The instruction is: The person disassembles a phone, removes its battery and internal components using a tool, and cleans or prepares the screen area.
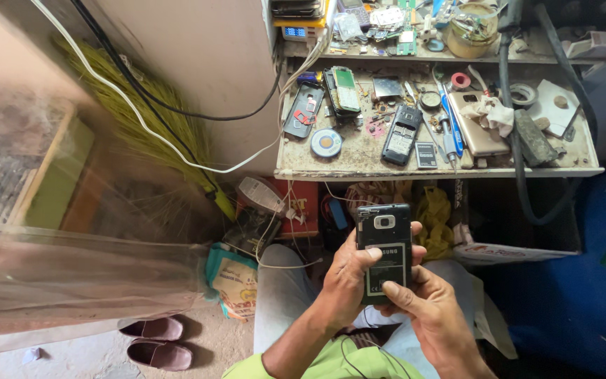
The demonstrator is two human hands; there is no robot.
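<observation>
Worn, dusty table, pale top, chipped front edge. Lying on it: dark phone back cover near left edge; opened phone with green board toward back; round blue-rimmed disc near front; black opened phone at centre; small battery by front edge; blue pen-like tools; gold phone; dark block and tape roll toward right edge.

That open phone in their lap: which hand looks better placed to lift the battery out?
Probably the right hand: its thumb already rests on the battery. The left hand wraps the phone from the side, steadying it.
</observation>
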